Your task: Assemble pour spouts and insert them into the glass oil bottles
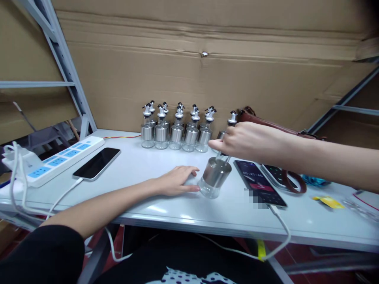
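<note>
A glass oil bottle (216, 173) with a brushed steel sleeve stands near the table's front edge, leaning slightly to the right. My right hand (233, 138) comes in from the right and is closed over the bottle's neck and top, hiding its spout. Beside the bottle's base, my left hand (177, 180) lies on the white table with its fingers apart; one fingertip is at the glass, and I cannot tell whether it touches. Just behind my right hand another bottle's pourer spout (232, 117) shows, most of its body covered.
Several matching bottles (177, 134) stand in rows at the back by the cardboard wall (177, 79). To the left are a power strip (71, 157) and a phone (97, 163). To the right lie a phone with a timer (260, 183), a brown bag (266, 122) and a yellow packet (329, 202).
</note>
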A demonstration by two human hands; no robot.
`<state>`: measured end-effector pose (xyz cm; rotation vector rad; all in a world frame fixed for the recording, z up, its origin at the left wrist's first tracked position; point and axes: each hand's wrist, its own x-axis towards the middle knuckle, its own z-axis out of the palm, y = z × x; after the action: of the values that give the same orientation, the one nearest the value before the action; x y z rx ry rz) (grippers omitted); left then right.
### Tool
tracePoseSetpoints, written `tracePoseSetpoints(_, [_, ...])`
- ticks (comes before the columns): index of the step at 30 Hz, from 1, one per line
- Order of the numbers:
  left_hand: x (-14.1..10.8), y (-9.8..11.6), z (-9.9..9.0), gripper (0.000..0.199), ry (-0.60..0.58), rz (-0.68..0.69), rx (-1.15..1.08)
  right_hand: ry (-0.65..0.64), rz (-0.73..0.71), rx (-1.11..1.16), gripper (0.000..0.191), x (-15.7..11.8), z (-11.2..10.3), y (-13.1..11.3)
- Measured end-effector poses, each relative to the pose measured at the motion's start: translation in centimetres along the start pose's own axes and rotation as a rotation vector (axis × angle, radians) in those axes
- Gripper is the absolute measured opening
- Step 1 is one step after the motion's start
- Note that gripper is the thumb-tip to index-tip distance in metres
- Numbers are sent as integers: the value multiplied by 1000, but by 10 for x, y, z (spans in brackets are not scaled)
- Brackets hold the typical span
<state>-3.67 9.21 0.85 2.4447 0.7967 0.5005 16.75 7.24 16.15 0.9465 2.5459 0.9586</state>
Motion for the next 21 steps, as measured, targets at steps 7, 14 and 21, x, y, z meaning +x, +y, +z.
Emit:
tracePoseSetpoints(7, [1,-1,1,64,-11,36,45,-17,-10,130,11,7,0,0])
tracePoseSetpoints(14, [2,3,0,76,-8,54,-50,25,-3,258,27,13,-8,-6])
tracePoseSetpoints(21, [2,16,4,35,-98,154,-98,0,-81,343,19,13,-21,-20])
